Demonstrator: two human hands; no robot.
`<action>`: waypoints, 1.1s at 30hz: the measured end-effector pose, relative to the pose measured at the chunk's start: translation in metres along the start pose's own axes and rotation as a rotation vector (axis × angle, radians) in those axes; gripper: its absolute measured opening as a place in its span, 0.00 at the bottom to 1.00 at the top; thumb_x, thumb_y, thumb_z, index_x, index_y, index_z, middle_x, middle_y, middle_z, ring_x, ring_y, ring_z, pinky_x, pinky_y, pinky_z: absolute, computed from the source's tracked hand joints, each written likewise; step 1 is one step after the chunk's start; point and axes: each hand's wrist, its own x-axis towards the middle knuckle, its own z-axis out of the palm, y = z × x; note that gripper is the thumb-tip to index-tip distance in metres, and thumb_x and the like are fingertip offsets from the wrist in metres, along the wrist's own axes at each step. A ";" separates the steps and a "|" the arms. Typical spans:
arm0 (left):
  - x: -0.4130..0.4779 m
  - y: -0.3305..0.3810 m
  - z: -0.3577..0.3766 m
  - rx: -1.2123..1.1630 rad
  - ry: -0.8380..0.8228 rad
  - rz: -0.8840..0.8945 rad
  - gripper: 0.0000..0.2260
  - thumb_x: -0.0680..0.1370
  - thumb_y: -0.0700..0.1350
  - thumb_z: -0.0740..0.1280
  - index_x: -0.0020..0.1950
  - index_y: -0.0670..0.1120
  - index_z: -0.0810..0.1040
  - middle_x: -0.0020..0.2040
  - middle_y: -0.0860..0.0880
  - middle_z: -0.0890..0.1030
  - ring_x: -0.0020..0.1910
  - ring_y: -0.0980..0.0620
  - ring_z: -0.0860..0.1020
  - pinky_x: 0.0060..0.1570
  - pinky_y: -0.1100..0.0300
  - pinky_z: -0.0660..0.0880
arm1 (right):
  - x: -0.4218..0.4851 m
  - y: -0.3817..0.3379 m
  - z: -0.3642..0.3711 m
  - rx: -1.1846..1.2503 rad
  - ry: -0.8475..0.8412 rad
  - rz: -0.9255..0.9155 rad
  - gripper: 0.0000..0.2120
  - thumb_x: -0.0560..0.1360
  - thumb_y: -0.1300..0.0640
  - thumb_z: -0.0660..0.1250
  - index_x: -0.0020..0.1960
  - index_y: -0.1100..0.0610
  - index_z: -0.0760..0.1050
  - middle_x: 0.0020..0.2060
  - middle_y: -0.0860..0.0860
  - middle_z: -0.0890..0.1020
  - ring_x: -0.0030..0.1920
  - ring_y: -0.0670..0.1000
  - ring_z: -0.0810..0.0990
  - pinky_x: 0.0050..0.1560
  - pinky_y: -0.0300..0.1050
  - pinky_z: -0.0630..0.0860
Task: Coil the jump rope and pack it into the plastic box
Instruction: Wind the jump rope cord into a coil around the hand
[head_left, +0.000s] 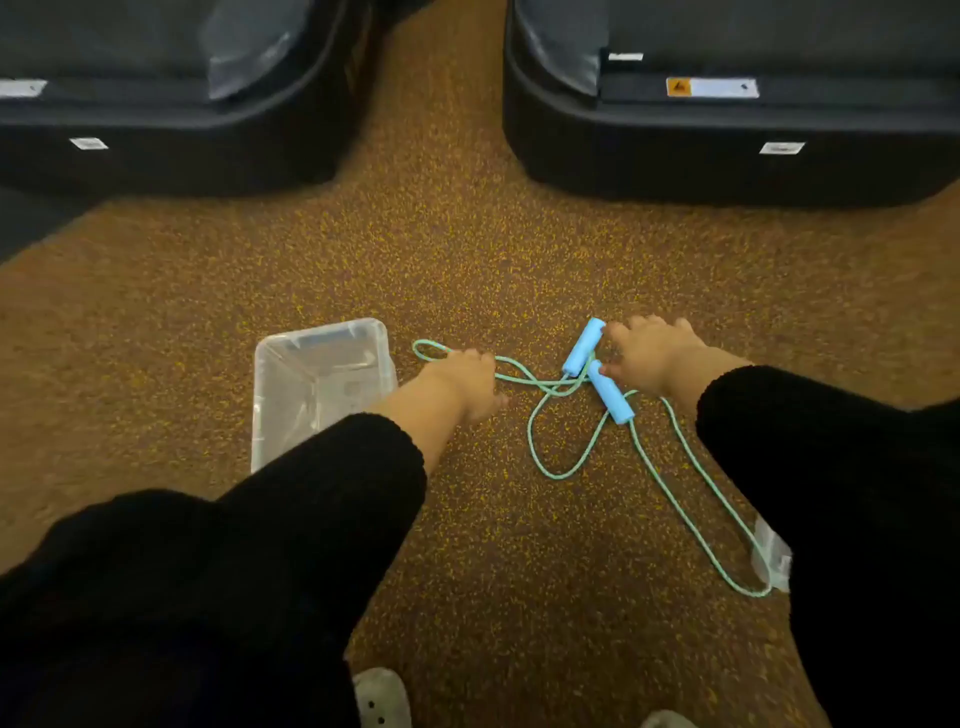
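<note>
The jump rope lies loose on the speckled floor: a mint-green cord (563, 470) in sprawling loops with two light-blue foam handles. One handle (584, 347) points up and right, the other (612, 394) lies below it. My right hand (652, 353) reaches onto the handles, its fingertips touching both. My left hand (465, 382) is down on the cord near a small loop (428, 351), fingers curled over it. The clear plastic box (270, 374) stands open left of my left hand, partly hidden by my left sleeve.
Two large black machine bases (171, 130) (727, 145) stand at the back, with a floor gap between them. A clear plastic bag (774, 558) lies by my right arm under the cord's far loop. Shoe tips (382, 699) show at the bottom.
</note>
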 end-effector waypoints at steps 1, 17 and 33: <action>0.003 0.000 0.006 0.012 -0.037 -0.005 0.31 0.79 0.56 0.57 0.75 0.40 0.52 0.75 0.40 0.59 0.74 0.40 0.58 0.71 0.45 0.61 | 0.002 0.000 0.006 -0.014 -0.029 0.009 0.27 0.79 0.42 0.55 0.73 0.55 0.59 0.68 0.57 0.68 0.69 0.59 0.66 0.67 0.59 0.61; 0.054 -0.018 0.088 0.019 -0.136 0.037 0.31 0.79 0.54 0.58 0.76 0.42 0.49 0.78 0.42 0.51 0.77 0.43 0.50 0.73 0.45 0.58 | 0.060 -0.010 0.095 0.280 -0.121 0.242 0.20 0.79 0.49 0.60 0.65 0.61 0.64 0.61 0.60 0.76 0.60 0.61 0.76 0.55 0.53 0.73; 0.052 -0.010 0.061 0.063 -0.060 0.019 0.29 0.80 0.53 0.57 0.75 0.41 0.52 0.76 0.41 0.54 0.76 0.42 0.53 0.70 0.46 0.62 | 0.058 -0.013 0.086 0.463 -0.054 0.304 0.23 0.73 0.54 0.68 0.63 0.63 0.67 0.58 0.61 0.76 0.57 0.62 0.77 0.47 0.49 0.72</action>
